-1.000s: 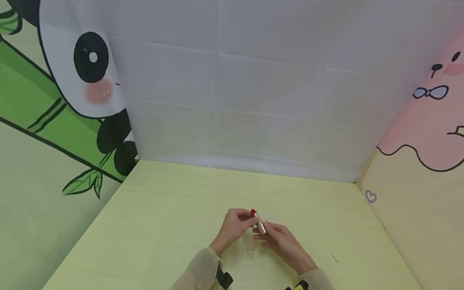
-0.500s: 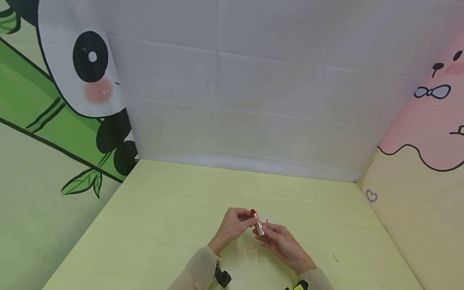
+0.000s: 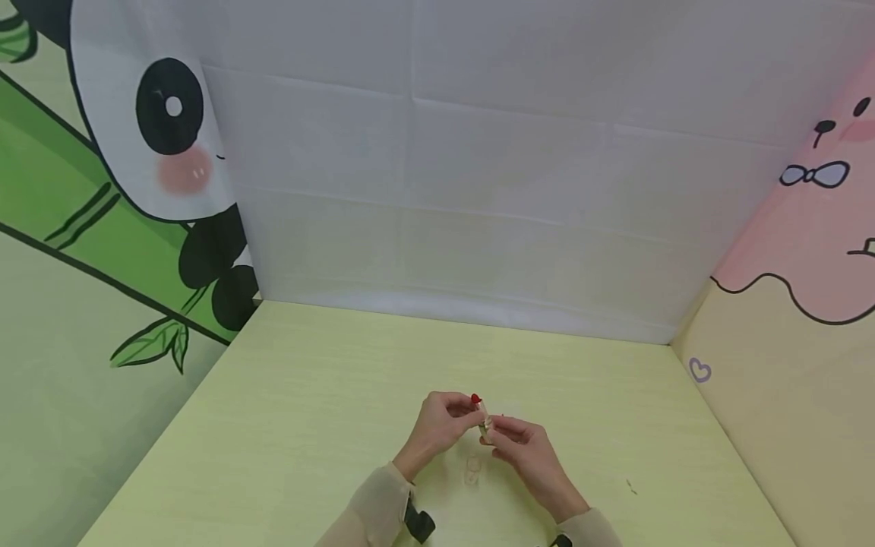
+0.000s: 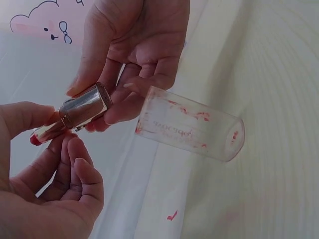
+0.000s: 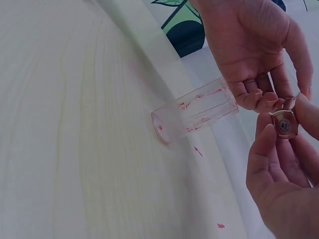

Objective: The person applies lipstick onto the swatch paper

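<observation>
A lipstick (image 3: 484, 424) with a red tip and a shiny gold case is between the two hands, above the table. My left hand (image 3: 440, 427) pinches its upper part just below the red tip. The gold base (image 4: 85, 105) is pinched by the thumb and fingers of my right hand (image 3: 532, 460). The underside of the base (image 5: 285, 125) faces the right wrist camera and bears a round label. Below the hands a clear cap (image 4: 192, 124) with red smears and lettering lies on the table.
The pale wood-grain table (image 3: 328, 395) carries small red marks (image 4: 172, 215) near the cap and a dark mark (image 3: 632, 487) at the right. A grey-white sheet (image 3: 444, 175) rises behind. Walls with cartoon prints (image 3: 157, 137) stand on both sides.
My right hand has moved slightly up and left, and its fingers now cover more of the lipstick's base. The left hand stays almost in place.
</observation>
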Demonstrator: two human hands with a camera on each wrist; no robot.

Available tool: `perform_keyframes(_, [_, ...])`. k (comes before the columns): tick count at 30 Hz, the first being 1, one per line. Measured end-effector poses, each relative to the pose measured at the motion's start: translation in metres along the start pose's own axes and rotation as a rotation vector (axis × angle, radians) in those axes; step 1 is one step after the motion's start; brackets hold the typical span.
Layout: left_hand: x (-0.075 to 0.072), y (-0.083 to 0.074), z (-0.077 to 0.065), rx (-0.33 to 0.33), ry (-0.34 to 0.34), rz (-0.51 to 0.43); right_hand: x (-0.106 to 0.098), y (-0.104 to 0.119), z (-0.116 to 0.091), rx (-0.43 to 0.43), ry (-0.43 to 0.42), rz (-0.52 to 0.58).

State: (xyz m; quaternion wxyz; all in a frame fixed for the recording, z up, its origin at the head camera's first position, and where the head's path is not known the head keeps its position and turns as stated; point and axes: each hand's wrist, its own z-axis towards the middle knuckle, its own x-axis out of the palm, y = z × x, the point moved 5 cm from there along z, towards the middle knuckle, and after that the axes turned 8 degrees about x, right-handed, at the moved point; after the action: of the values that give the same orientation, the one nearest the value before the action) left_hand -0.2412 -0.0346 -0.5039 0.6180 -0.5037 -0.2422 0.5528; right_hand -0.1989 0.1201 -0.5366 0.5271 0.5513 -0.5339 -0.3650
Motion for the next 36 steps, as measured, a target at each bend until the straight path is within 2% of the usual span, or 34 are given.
perform_keyframes(8, [-0.002,-0.001,-0.002,0.065,0.000,0.001,0.005,0.001,-0.002,-0.042,-0.046,-0.023])
perform_keyframes(16, [-0.004,0.000,-0.006,0.047,0.003,0.034,0.007,-0.003,-0.003,-0.036,-0.079,-0.009])
perform_keyframes(27, [-0.004,0.001,-0.009,0.085,0.015,0.034,0.012,-0.004,-0.006,-0.054,-0.168,-0.039])
perform_keyframes(32, [-0.005,0.001,-0.010,0.089,0.020,0.031,0.014,-0.004,-0.008,-0.053,-0.167,-0.043])
perform_keyframes(36, [-0.005,-0.003,-0.012,0.081,0.029,0.013,0.015,-0.006,-0.010,-0.054,-0.132,-0.051])
